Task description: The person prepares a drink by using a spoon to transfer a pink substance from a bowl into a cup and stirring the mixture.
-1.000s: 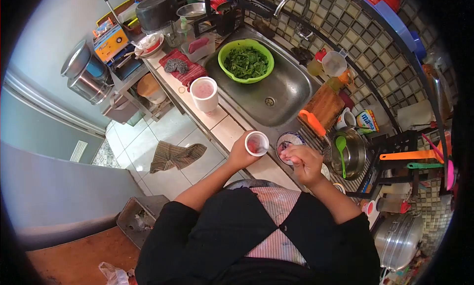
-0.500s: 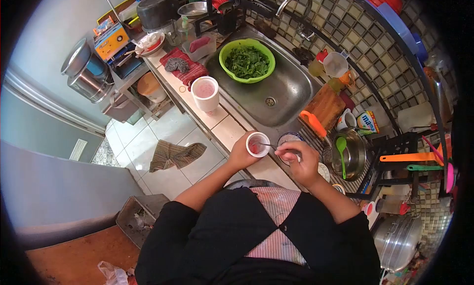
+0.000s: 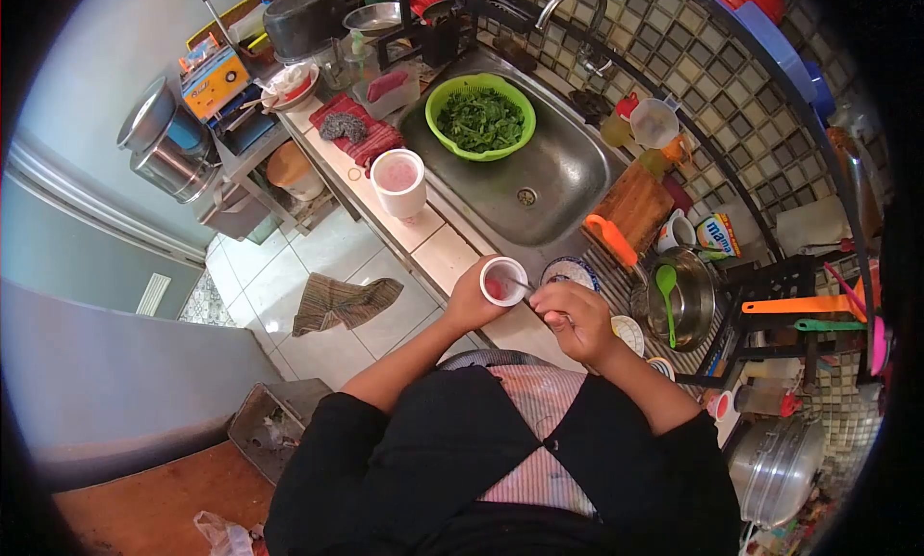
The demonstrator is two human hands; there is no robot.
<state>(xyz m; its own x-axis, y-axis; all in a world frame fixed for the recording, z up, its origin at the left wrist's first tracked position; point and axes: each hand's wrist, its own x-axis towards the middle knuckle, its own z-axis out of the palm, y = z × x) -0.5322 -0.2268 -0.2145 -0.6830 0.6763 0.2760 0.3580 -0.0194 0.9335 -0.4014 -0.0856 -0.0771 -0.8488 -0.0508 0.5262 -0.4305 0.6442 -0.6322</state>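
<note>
My left hand is wrapped round a small white cup with something pinkish-red inside. Between the fingers of my right hand is the handle of a thin metal spoon, its lower end down in the cup. Just behind my right hand lies a small bowl with a blue patterned rim. Farther along the tiled counter stands a larger white container with pink contents.
Leafy greens fill a green colander in the steel sink. An orange-handled knife rests by a wooden cutting board. To the right, a metal pan holds a green spoon. A striped cloth lies on the floor.
My right hand has shifted slightly down and left, tilting the spoon in the cup and uncovering more of the patterned bowl. My left hand and the cup stay in place.
</note>
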